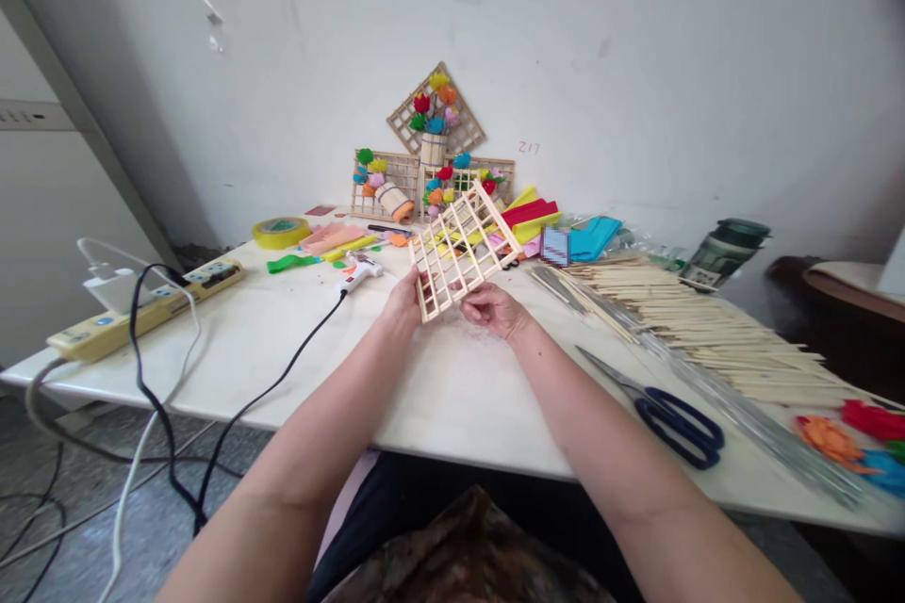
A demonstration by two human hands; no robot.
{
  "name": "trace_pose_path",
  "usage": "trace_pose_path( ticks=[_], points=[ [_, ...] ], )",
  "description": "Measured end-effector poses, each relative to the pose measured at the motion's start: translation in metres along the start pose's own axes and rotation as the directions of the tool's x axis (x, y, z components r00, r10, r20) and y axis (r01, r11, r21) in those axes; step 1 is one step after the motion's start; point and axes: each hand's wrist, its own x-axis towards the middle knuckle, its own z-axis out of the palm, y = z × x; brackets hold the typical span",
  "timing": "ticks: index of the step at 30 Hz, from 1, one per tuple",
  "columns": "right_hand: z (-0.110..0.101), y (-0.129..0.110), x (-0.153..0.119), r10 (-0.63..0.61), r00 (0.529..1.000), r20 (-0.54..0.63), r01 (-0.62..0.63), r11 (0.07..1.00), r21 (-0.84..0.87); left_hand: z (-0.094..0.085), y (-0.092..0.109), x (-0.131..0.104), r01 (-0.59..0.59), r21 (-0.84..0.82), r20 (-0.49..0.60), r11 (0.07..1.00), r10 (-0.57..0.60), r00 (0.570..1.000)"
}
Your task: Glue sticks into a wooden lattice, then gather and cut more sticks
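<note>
A square lattice of thin wooden sticks [463, 256] is held up, tilted, above the middle of the table. My left hand [408, 294] grips its lower left edge, with part of the fingers hidden behind the sticks. Below the lower right edge, my right hand [493, 309] is closed with its fingers curled against the lattice; the exact contact is partly hidden. Just left of the lattice lies a white glue gun [361, 274] with a black cord. Behind stand finished lattices bearing colourful paper flowers, among them a diamond-shaped one [463, 118] leaning on the wall.
Blue-handled scissors [679, 427] and a long row of wooden sticks [707, 330] lie at right. A power strip [148, 311] with cables sits at left. Yellow tape [281, 232], coloured paper [594, 238] and a dark green-lidded jar [728, 252] are farther back.
</note>
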Motion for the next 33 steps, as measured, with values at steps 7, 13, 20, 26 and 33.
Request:
trace_pose_path(
  ticks=[7, 13, 20, 26, 33],
  points=[
    [0.005, -0.001, 0.0, -0.023, 0.999, -0.047, 0.023, 1.0, -0.009, 0.0, -0.001, 0.004, 0.031, 0.02, 0.011, 0.999, -0.032, 0.999],
    [0.003, 0.0, 0.0, -0.016, 0.996, -0.09, 0.015, 1.0, -0.013, -0.001, -0.002, 0.005, 0.035, 0.011, 0.028, 0.999, -0.036, 0.999],
    [-0.01, 0.016, 0.011, 0.065, 0.962, -0.267, -0.092, 0.992, -0.091, 0.001, -0.001, 0.001, 0.022, -0.02, 0.043, 1.0, -0.022, 0.999],
    [0.008, 0.013, 0.014, -0.014, 0.941, -0.339, -0.047, 0.984, -0.171, 0.001, -0.005, 0.005, 0.055, 0.028, 0.127, 0.998, -0.058, 0.99],
    [0.023, 0.02, 0.017, -0.009, 0.953, -0.302, -0.041, 0.986, -0.16, 0.0, -0.008, 0.006, 0.15, 0.072, 0.236, 0.986, -0.163, 0.958]
  ],
)
